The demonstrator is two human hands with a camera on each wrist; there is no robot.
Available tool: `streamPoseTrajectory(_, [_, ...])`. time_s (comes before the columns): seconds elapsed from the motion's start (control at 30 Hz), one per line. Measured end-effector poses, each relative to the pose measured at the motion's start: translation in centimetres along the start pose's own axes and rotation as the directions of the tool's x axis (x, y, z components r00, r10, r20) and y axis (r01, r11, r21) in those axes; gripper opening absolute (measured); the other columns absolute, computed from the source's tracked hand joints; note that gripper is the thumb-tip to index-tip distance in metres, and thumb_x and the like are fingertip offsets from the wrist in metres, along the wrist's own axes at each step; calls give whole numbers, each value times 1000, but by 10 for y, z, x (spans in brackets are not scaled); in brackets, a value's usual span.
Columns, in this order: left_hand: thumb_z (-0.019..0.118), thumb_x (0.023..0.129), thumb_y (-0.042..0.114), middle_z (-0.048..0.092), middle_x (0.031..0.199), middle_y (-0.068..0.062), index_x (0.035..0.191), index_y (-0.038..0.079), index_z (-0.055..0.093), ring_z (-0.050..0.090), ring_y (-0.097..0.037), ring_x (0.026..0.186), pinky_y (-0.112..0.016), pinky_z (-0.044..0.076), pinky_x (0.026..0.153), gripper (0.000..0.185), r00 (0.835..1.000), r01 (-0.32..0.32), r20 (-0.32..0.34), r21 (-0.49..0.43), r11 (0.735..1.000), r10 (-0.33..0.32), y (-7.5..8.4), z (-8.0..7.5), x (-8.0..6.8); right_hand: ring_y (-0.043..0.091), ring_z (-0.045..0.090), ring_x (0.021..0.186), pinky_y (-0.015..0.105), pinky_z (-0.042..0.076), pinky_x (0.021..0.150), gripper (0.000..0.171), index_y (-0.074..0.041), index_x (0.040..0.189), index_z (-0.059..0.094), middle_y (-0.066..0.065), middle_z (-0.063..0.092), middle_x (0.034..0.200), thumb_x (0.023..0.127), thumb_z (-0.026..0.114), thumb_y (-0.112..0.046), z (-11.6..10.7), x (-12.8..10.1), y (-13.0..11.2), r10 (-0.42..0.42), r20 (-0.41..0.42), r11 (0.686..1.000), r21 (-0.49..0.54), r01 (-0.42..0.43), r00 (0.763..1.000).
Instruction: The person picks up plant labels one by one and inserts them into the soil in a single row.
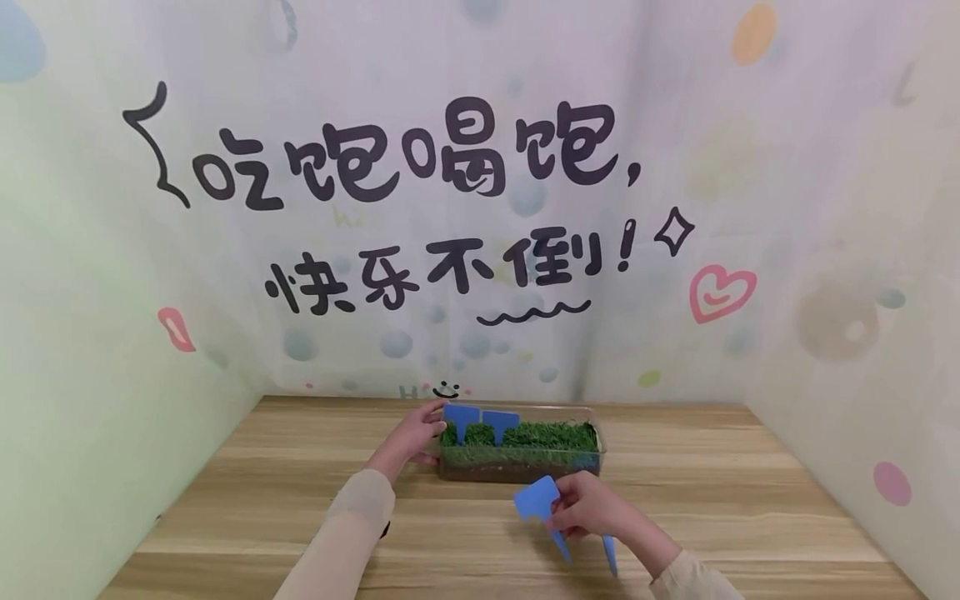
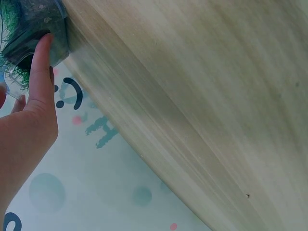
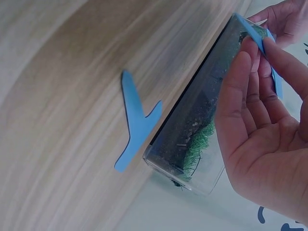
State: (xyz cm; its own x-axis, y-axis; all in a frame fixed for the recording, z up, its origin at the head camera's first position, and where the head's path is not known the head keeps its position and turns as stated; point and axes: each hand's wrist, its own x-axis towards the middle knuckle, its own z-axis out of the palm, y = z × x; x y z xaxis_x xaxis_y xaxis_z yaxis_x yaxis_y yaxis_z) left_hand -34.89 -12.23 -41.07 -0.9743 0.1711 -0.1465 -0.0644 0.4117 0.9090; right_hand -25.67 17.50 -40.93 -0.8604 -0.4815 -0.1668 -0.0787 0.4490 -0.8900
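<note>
We see the right hand (image 1: pixel 592 504) pinching a flat blue plastic plant label (image 1: pixel 537 500) between thumb and fingers, its broad rounded-rectangle head sticking out to the left of the hand while pointed blue stakes show below the hand, above the table; how many labels are in that grip we cannot tell. In the right wrist view a matching T-shaped label (image 3: pixel 136 122) lies flat on the wood, just beside the long wall of the planter box.

The left hand (image 1: pixel 412 433) has its fingers straight, a fingertip (image 2: pixel 43 43) pressed against the end wall of the clear plastic planter box (image 1: pixel 450 468), holding nothing. The box is a long transparent rectangle filled with dark soil and bristly green turf (image 1: pixel 555 437). 2 more blue labels (image 1: pixel 480 421) stand upright in the turf at its left end, close to the left hand.

The box sits on a smooth light wooden table (image 1: pixel 712 500) with straight grain, well ahead of the pinched label. Behind hangs a pale printed backdrop (image 1: pixel 450 167) with black lettering.
</note>
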Motion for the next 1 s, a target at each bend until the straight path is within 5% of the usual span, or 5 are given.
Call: streamPoseTrajectory(1.0, [44, 106, 8, 31, 161, -21, 157, 14, 32, 37, -44, 143, -43, 61, 70, 53, 1000, 0, 4, -8, 1000, 0, -2, 0, 1, 8, 61, 61, 22, 53, 57, 11, 2, 85, 61, -3, 60, 69, 89, 71, -2, -4, 1, -15, 6, -13, 1000, 4, -6, 1000])
